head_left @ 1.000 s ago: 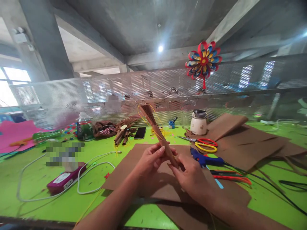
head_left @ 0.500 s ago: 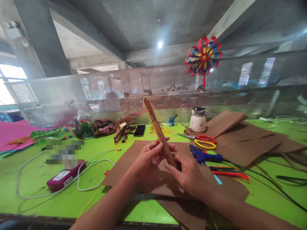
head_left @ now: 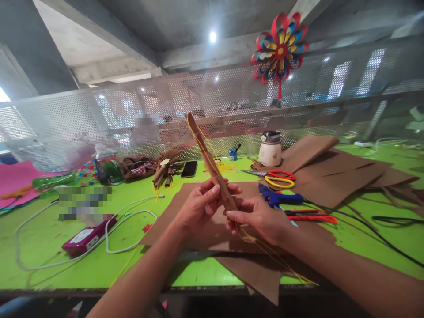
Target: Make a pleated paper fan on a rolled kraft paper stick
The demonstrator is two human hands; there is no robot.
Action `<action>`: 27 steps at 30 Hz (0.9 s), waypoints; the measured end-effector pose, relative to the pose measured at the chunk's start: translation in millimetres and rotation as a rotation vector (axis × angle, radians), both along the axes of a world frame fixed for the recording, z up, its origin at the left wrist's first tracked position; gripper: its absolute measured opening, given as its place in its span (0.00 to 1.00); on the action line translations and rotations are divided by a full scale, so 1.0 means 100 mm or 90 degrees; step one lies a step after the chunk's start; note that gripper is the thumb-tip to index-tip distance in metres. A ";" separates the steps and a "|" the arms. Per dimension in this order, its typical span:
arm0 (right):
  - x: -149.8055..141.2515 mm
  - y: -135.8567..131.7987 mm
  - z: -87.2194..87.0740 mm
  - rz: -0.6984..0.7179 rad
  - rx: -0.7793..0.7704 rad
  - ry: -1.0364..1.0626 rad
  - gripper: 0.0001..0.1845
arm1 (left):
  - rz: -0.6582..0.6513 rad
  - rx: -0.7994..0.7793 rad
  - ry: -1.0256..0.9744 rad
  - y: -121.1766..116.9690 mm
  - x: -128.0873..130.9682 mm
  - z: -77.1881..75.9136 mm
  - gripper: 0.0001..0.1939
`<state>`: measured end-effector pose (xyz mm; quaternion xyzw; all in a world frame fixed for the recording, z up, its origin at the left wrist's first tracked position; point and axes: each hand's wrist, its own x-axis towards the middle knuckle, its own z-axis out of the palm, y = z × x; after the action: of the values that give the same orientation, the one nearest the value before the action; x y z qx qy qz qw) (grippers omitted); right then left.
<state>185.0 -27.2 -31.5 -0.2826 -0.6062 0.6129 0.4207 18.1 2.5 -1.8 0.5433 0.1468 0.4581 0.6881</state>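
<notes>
A narrow bundle of folded brown paper (head_left: 208,164) slants up and to the left between my hands. Yellow string loops over its far tip, and loose yellow string ends (head_left: 306,280) trail from its lower end past my right wrist. My left hand (head_left: 200,204) is closed around the middle of the bundle, thumb on top. With thumb and fingers, my right hand (head_left: 260,218) pinches the bundle's lower end. Beneath both hands lies a flat brown paper sheet (head_left: 172,223) on the green table (head_left: 43,280).
Right of my hands lie scissors (head_left: 280,180), a blue glue gun (head_left: 281,198) with its cord and a red-handled tool (head_left: 314,218). Behind stand a white jug (head_left: 270,152) and stacked brown paper (head_left: 347,176). Leftward are a phone (head_left: 189,169), paper rolls (head_left: 163,174) and a purple power strip (head_left: 84,238).
The bundle has turned, so its pleated end no longer faces me and a narrow side shows. Loose string now shows below my right hand. My view has tilted down slightly.
</notes>
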 end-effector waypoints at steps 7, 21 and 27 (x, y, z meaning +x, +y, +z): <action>-0.03 -0.06 0.09 -0.116 0.061 -0.082 0.15 | 0.047 -0.003 -0.003 0.03 0.01 -0.03 0.09; 0.00 -0.03 0.02 0.049 -0.041 0.015 0.14 | 0.026 -0.014 -0.034 0.02 -0.01 -0.01 0.11; 0.00 -0.07 0.10 -0.014 0.044 -0.092 0.17 | 0.055 -0.025 -0.042 0.05 0.00 -0.04 0.11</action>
<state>185.1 -34.6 -21.2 -0.3179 -0.6527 0.5650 0.3921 17.9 7.0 -6.2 0.5073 0.1564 0.5020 0.6828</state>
